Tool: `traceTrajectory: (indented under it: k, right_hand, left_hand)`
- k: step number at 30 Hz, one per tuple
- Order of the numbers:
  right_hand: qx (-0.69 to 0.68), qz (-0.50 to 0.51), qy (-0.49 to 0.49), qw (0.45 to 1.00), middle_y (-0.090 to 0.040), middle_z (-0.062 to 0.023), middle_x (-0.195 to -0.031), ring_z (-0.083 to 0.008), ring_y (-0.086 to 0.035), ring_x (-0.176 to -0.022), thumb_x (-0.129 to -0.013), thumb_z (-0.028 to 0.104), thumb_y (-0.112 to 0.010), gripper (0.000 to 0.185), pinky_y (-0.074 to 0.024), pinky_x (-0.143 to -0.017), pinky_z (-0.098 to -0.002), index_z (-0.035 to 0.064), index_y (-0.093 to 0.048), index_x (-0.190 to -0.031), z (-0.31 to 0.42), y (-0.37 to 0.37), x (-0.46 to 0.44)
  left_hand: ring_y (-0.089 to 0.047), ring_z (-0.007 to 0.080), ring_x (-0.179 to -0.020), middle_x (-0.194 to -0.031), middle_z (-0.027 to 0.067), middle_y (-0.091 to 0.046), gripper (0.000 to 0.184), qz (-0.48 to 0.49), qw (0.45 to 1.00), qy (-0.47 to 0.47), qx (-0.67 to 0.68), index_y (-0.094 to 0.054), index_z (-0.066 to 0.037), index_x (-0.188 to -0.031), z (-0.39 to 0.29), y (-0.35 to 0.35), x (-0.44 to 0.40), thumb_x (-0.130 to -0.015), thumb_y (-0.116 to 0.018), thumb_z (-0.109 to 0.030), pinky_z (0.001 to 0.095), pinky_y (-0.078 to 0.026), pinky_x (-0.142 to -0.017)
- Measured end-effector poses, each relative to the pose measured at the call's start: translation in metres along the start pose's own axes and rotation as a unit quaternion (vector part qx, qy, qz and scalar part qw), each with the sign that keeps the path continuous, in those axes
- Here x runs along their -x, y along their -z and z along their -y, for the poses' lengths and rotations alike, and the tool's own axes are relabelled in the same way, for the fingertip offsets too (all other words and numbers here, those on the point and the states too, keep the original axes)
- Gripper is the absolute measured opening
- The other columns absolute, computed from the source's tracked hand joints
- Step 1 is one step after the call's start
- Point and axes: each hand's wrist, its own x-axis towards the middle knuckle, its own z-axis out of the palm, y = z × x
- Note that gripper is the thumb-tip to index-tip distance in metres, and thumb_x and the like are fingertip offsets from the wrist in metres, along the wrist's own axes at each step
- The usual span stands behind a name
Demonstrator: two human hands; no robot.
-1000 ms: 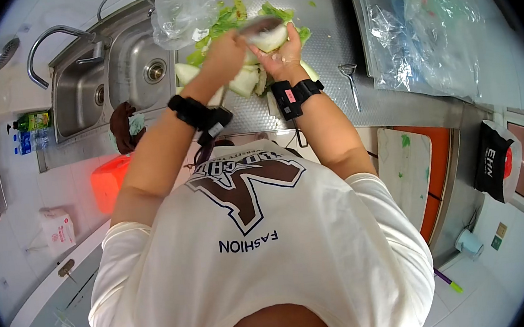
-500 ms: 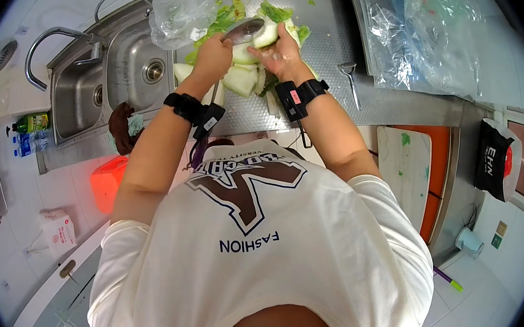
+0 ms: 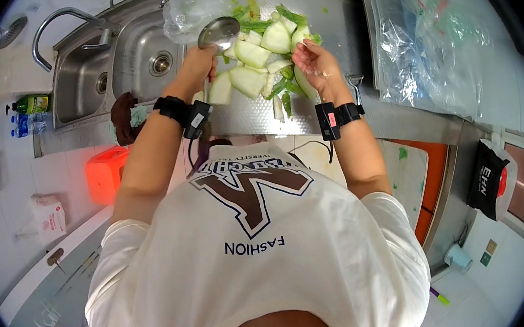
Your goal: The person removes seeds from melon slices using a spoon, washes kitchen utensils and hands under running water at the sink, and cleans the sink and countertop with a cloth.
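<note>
My left hand (image 3: pixel 197 69) is wrapped round the handle of a metal ladle (image 3: pixel 219 33), whose round bowl is over the counter beside the melon pieces. At the right of the pile, my right hand (image 3: pixel 318 63) has its palm turned up and its fingers spread and slightly curled, with small wet bits on it. Its fingertips are close to a pale green piece (image 3: pixel 300 35). Several thick pale green melon pieces (image 3: pixel 253 54) lie on the steel counter (image 3: pixel 245 115) between my hands. Green peel strips (image 3: pixel 290 14) and whitish pulp lie among them.
A clear plastic bag (image 3: pixel 195 9) sits behind the ladle. The double sink (image 3: pixel 146 61) and faucet (image 3: pixel 65 15) are at left, with a brown cloth (image 3: pixel 124 117) on the sink's front edge. A peeler (image 3: pixel 355 82) lies beside my right wrist. Plastic sheeting (image 3: pixel 428 53) covers the right side.
My left hand has moved left with the ladle, away from the melon pieces. My right hand has moved right and opened, and a melon piece formerly beside it now lies on the pile.
</note>
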Motion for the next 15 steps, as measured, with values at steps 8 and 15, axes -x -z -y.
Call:
traceTrajectory:
  k: [8, 15]
  right_hand:
    - [0.001, 0.090, -0.053, 0.995, -0.063, -0.0100, -0.094, -0.0224, -0.063, -0.084, -0.088, 0.011, -0.056, 0.023, -0.0535, -0.081, -0.0367, 0.0032, -0.054, -0.110, -0.021, -0.009, -0.001]
    - [-0.029, 0.093, -0.022, 0.995, -0.062, -0.0108, -0.100, -0.0234, -0.061, -0.088, -0.088, 0.011, -0.059, 0.028, -0.0528, -0.082, -0.0356, 0.0025, -0.053, -0.114, -0.019, 0.000, 0.016]
  left_hand:
    - [-0.033, 0.0083, -0.047, -0.060, -0.0030, -0.041, 0.022, 0.059, 0.938, 0.115, 0.323, -0.041, -0.012, -0.077, 0.000, -0.002, -0.015, -0.095, -0.047, -0.024, 0.0247, -0.031, -0.044]
    - [-0.034, 0.0081, -0.047, -0.060, -0.0032, -0.040, 0.023, -0.013, 0.895, 0.131, 0.425, -0.042, -0.010, -0.077, 0.022, 0.082, 0.001, -0.096, -0.046, -0.023, 0.0233, -0.033, -0.044]
